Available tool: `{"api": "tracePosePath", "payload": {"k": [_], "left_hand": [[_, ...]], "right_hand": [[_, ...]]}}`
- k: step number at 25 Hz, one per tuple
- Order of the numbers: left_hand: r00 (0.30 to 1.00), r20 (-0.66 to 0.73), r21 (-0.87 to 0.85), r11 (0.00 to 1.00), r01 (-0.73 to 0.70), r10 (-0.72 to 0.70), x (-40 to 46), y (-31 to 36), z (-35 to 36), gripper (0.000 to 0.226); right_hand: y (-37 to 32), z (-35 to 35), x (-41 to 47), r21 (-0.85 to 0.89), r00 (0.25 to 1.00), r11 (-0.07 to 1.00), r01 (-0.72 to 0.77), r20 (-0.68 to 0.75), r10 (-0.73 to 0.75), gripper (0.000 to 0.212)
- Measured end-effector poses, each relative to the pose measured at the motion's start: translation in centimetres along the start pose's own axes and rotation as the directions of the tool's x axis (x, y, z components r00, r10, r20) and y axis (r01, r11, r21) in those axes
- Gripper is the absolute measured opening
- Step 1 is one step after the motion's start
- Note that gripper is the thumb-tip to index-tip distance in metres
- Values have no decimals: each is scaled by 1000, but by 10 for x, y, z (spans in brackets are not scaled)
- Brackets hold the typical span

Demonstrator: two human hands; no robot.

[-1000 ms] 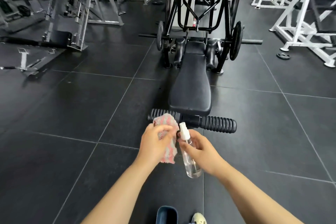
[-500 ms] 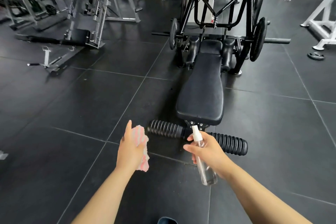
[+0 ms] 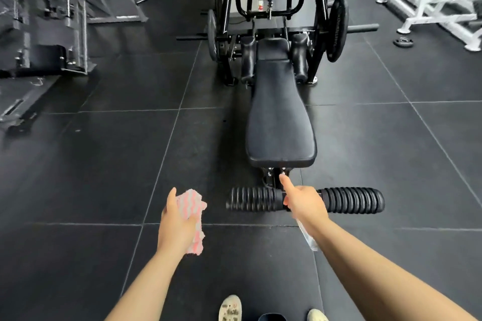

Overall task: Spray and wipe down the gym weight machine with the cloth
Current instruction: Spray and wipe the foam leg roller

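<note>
Pink-striped cloth (image 3: 194, 219) bunched in left hand (image 3: 177, 227), over floor. Right hand (image 3: 303, 203) grips clear spray bottle (image 3: 309, 238), nozzle toward black bench pad (image 3: 280, 117); ribbed foam roller (image 3: 305, 199) lies crosswise between.

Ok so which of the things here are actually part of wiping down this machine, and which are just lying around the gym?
Part of the job:
cloth in the left hand
spray bottle in the right hand
bench pad
foam rollers

Lying about:
loose weight plate on the floor
white frames
grey machine
</note>
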State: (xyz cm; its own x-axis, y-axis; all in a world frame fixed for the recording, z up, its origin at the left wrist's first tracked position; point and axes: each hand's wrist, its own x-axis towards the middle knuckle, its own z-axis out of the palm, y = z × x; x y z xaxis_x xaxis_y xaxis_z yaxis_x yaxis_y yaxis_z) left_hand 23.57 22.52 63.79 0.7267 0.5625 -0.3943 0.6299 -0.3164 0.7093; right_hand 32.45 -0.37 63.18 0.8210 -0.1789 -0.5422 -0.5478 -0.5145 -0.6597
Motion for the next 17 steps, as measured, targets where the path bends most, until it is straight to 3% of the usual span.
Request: {"api": "tracePosePath", "payload": {"k": [3,6,11,14,17], "left_hand": [[999,32,29,999,-25,24,21,0,-14,70],[997,56,54,997,-49,46,30,4,-21,69],[996,80,84,995,-56,49,38,6,-21,70],[994,84,70,995,-70,64,34,13,-13,70],[993,91,28,996,-79,76,26,18,-5,70]], "right_hand": [[-3,17,1,-144,993,986,-83,-93,70,60],[5,26,-2,-175,981,976,-132,-163,103,52],[26,6,-4,-170,944,967,-187,-303,129,66],[32,-12,5,14,937,997,-80,-340,80,46],[34,-16,13,177,984,978,113,-155,-85,19]]}}
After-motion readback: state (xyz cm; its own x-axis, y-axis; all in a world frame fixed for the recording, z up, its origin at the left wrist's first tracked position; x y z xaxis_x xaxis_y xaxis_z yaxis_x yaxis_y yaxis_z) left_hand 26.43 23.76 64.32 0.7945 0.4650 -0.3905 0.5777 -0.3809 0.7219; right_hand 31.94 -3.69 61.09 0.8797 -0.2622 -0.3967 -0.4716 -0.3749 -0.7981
